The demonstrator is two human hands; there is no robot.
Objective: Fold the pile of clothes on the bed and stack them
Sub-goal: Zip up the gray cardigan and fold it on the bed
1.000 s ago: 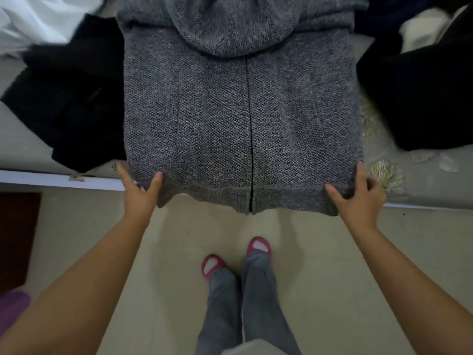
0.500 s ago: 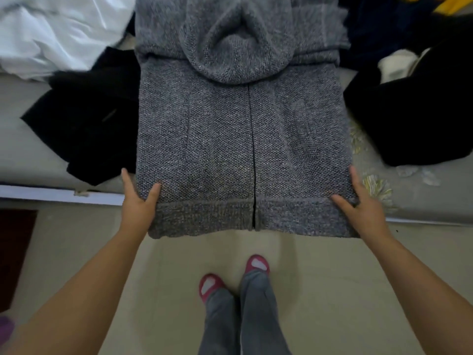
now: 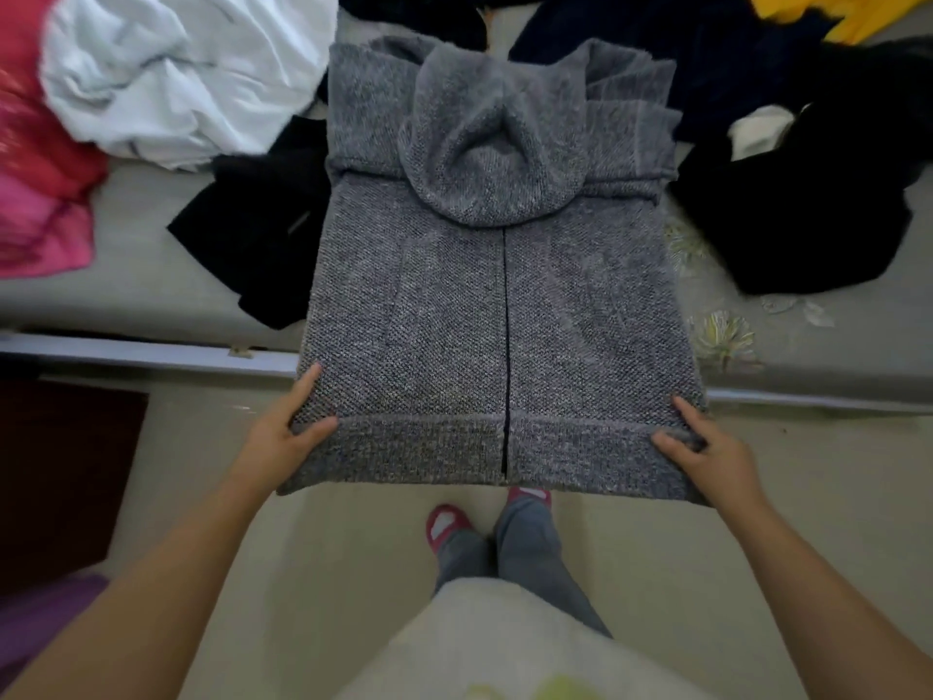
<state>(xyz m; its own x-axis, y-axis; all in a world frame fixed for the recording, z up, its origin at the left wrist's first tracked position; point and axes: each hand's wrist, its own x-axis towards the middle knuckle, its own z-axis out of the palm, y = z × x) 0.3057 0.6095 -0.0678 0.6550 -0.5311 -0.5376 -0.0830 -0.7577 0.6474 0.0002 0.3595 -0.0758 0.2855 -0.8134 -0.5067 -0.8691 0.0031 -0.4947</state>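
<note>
I have the thick grey knitted hooded cardigan (image 3: pixel 500 305) lying flat on the grey bed (image 3: pixel 126 255), sleeves tucked across and hood laid down the middle, its ribbed hem hanging past the bed's near edge toward me. My left hand (image 3: pixel 282 437) pinches the hem's left corner, thumb on top and fingers curled under; my right hand (image 3: pixel 707 447) does the same at the right corner. I judge this knit heavy and floppy, soft with plenty of grip, so it should not slip but will sag in the middle if I lift only by the corners; holding the ribbed band at both ends looks right for carrying the hem up toward the hood. Around it, a black garment (image 3: pixel 252 229) lies touching its left side, a larger black garment (image 3: pixel 808 204) sits just beside its right, and a crumpled white cloth (image 3: pixel 176 78), pink cloth (image 3: pixel 35 144) and yellow cloth (image 3: pixel 848 12) lie farther back. Those black pieces may catch as I fold
</note>
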